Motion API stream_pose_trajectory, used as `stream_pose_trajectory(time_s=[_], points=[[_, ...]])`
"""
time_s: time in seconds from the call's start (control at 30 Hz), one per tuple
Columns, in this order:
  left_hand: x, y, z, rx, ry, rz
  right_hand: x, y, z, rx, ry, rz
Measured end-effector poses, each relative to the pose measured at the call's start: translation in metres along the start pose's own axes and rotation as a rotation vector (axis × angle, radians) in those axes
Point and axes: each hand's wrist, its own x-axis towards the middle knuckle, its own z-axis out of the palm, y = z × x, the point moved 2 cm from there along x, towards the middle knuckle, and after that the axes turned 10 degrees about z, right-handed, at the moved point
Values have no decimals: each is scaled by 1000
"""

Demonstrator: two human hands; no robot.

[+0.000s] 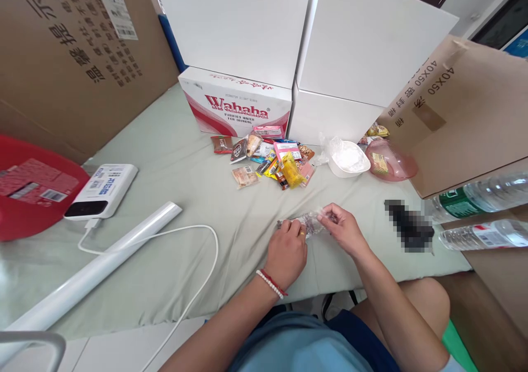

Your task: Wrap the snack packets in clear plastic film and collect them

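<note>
Centre frame: left hand and right hand fingers pinching opposite ends of clear snack wrapper, taut for tearing, probably.

1. Left hand and right hand, frame centre: both pinch a small clear wrapper just above the worktop.
2. Snack packets piled above centre.
3. White bowl and pink bowl right of the pile.
4. Power bank at left.

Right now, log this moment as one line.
left hand: grips clear packet | right hand: grips other end | snack pile: behind
</note>
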Motion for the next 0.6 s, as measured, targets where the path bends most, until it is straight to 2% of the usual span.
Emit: stream_pose_trajectory(time_s=[0.1, 0.2, 0.3, 0.37, 0.43, 0.5, 0.53, 0.6], points=[[0, -2, -5, -64, 20, -13, 0, -19, 25, -127, -45, -165], [-4, -21, -12, -315, 68, -40, 3, -25, 50, -241, -85, -269], [-14, -51, -16, -615, 236, -193, 1, -22, 64, -293, -71, -330], [-23, -67, -17, -575, 333, -326, -4, -18, 67, -300, -55, -378], [-28, -72, -15, -407, 279, -372, -9, -15, 67, -279, -41, -408], [-28, -68, -10, -297, 147, -360, -14, -13, 65, -252, -37, -414], [-27, -65, -8, -285, 105, -363, -16, -13, 64, -242, -35, -413], [-25, -60, -5, -315, 100, -392, -20, -13, 63, -221, -32, -402]])
